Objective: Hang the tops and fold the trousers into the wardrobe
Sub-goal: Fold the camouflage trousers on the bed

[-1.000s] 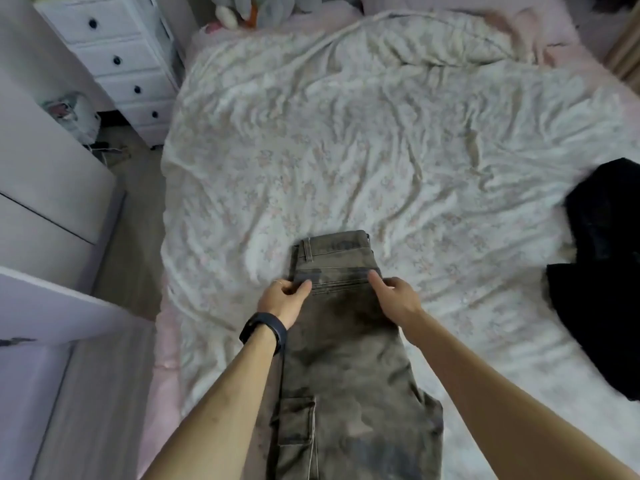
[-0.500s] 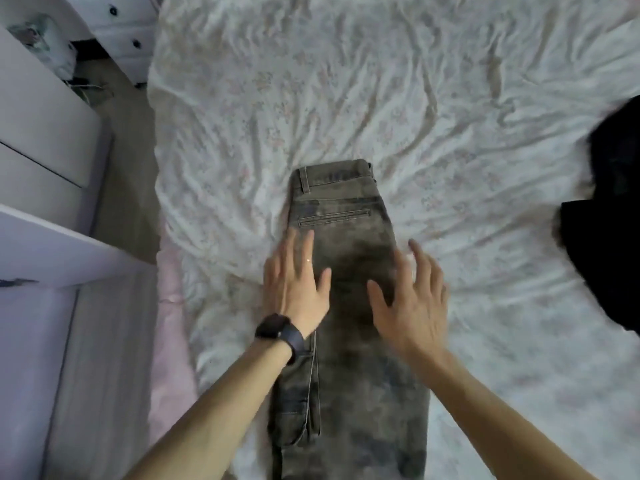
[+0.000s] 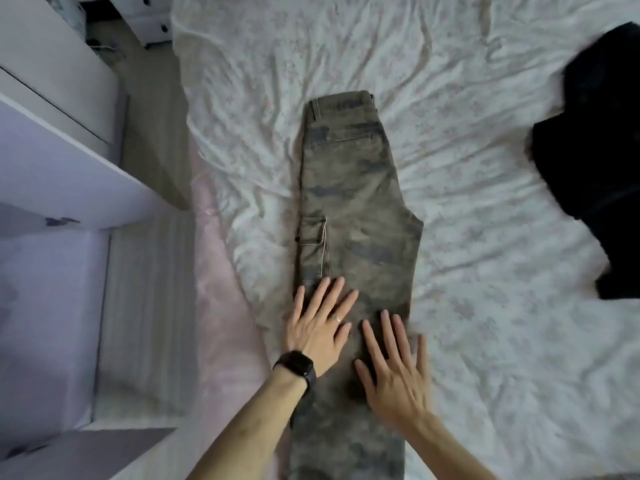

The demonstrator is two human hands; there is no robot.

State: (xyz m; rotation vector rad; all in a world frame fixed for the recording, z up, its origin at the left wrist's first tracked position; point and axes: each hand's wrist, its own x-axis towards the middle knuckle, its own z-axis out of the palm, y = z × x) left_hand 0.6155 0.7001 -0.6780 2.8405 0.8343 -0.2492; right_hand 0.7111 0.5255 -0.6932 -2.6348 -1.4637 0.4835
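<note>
Both hands have slid down the trousers (image 3: 353, 188) from the waistband end toward the lower centre of the frame, smoothing the cloth as they go. The trousers lie mid-frame on the bed sheet (image 3: 485, 341), folded lengthwise leg on leg, waistband toward the top. The left hand (image 3: 318, 330) lies flat just below the side pocket, fingers straight and spread, gripping nothing. The right hand (image 3: 394, 372), slightly blurred, lies flat just beside it, fingers also straight, holding nothing. The lengthwise fold looks flattened, so a crosswise fold probably comes next.

There is one pair of trousers, two hands, one watch (image 3: 296, 364) on the left wrist and one ring (image 3: 338, 319) on the left hand. One black garment (image 3: 595, 161) lies at the right edge, well apart. One chest of drawers (image 3: 152, 26) shows at the upper left.
</note>
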